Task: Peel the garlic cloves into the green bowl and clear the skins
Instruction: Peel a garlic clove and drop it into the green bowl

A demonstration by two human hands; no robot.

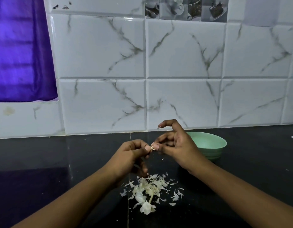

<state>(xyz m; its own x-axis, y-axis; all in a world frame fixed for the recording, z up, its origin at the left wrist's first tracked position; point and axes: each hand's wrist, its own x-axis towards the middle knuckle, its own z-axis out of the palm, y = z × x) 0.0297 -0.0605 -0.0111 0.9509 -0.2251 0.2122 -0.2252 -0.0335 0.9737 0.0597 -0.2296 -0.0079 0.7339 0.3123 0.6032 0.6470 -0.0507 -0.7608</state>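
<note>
White marble-veined tiles (183, 63) filled the far wall, with a purple curtain (22, 46) at the far left. Below them ran a black counter (43, 162).

Right of centre, just behind our right hand, sat the green bowl (213, 153), likely kept close so a peeled clove could drop straight in. The hand covered its left side, and we could not see whether any cloves lay inside.

Near us lay a heap of papery skins (150, 191), directly under the hands, seemingly where they fell.

Our left hand (132, 155) and right hand (177, 145) met above the heap. Thumb and fingertip of each pinched one small garlic clove (153, 147), a grip suited to picking off skin. One right finger arched up clear of the work. The left hand's lower fingers were curled, and we could not tell whether they held a strip of skin. Fingertips hid most of the clove.
</note>
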